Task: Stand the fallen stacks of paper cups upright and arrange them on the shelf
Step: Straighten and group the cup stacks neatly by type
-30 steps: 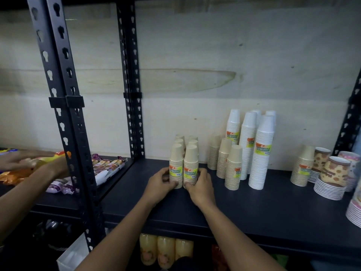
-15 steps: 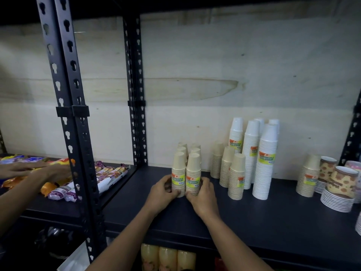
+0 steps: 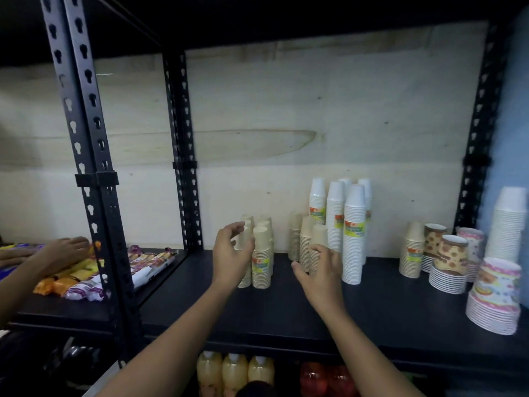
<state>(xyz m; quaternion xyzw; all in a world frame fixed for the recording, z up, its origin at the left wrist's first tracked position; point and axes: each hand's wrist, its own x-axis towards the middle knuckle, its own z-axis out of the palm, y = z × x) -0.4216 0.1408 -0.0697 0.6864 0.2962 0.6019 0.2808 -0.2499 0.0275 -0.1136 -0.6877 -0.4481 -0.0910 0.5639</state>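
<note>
Looking down on a black shelf (image 3: 286,313) loaded with paper cups, all nested in upright stacks. Tallest, at the back and right of centre: white stacks (image 3: 354,253). Further right, patterned stacks (image 3: 496,296) and one short beige stack (image 3: 412,242). Just left of the white ones, touching or nearly so, three middle beige stacks (image 3: 305,239); left again and apart from them, a tight cluster of left beige stacks (image 3: 262,247). Under the shelf, bottles (image 3: 234,371) of yellow and red drink. Hovering in front of that left cluster: left hand (image 3: 230,253), fingers loosely curled, gripping nothing; cannot tell whether touching the cups. Held in front of the middle beige stacks: right hand (image 3: 320,273), fingers spread and relaxed, empty. Stuck on several stacks, yellow-green labels (image 3: 354,229) with an orange corner; writing too blurred to read.
</note>
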